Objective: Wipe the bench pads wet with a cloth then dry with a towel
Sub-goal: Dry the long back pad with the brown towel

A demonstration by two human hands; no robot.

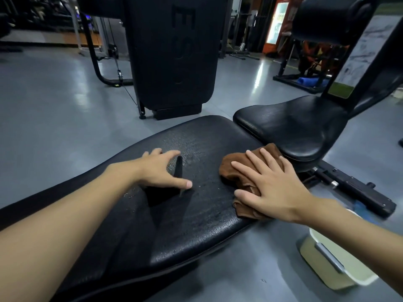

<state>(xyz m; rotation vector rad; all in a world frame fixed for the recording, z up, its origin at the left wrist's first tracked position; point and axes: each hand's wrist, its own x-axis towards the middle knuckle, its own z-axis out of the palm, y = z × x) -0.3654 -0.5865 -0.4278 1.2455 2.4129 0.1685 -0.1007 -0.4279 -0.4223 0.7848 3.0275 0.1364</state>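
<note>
Cloth [227, 174]: bunched at the long pad's [207, 214] wet right edge.
Right hand [270, 186]: we press it flat on the cloth, fingers straight.
Left hand [161, 171]: spread fingertips braced mid-pad, holding nothing.
Seat pad [294, 127]: past the long pad's far end.

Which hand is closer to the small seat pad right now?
Right. The right hand presses the brown cloth beside the seat pad; the left hand rests on the long pad farther away.

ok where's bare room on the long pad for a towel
Bare: the strip of long pad between left hand and brown cloth, and its far end toward the seat pad. Crowded: the right edge, where the right hand presses the cloth.
</note>
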